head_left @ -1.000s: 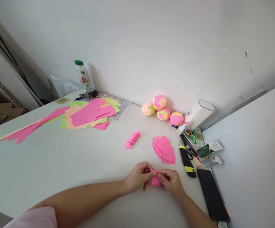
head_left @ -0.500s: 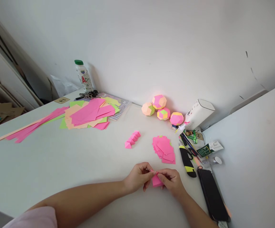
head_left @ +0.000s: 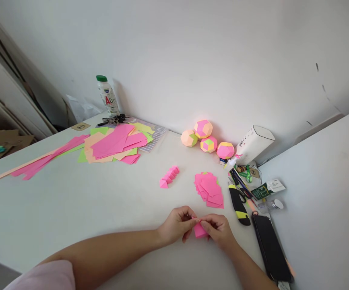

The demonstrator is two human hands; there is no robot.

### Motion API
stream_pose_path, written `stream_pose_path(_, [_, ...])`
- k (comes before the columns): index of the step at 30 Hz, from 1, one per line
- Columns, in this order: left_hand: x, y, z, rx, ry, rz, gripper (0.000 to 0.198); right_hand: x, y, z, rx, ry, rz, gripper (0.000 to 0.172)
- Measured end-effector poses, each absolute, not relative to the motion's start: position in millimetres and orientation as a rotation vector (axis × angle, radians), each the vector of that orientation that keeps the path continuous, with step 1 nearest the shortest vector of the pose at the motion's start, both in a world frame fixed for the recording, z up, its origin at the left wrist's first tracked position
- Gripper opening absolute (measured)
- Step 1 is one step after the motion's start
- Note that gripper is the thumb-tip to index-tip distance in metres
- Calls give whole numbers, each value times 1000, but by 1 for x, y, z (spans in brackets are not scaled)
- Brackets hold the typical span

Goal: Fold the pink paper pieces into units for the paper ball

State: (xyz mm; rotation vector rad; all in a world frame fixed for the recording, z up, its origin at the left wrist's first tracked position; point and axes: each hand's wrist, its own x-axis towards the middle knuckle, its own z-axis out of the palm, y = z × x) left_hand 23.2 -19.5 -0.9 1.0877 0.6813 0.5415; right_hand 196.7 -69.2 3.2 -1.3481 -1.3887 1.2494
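Note:
A small piece of pink paper (head_left: 201, 231) is pinched between both hands near the table's front. My left hand (head_left: 177, 226) grips its upper left edge with thumb and fingers; my right hand (head_left: 219, 230) closes on the upper right, the thumbs almost meeting. The fingertips partly cover the paper, so its folds are hard to make out. Just beyond the hands lies a pile of cut pink paper pieces (head_left: 209, 190), with a little green showing. To its left rests a row of folded pink paper units (head_left: 169, 177).
Several paper balls (head_left: 203, 129) sit by the wall. Coloured paper sheets (head_left: 114, 143), long strips (head_left: 50, 157) and a bottle (head_left: 108, 96) lie or stand at left. On the right are a yellow-black cutter (head_left: 239, 205), a black phone (head_left: 271, 245) and a white container (head_left: 257, 141).
The camera view has shifted slightly, moving the surroundings a little to the right. Both hands keep the same pinch on the pink paper, with hardly any visible movement.

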Motion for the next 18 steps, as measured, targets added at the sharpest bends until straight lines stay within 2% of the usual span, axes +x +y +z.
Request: stream_pose_path(18, [22,-18,6,1042,681,603,31,198,-71,-3,-1376,-1286,1260,21])
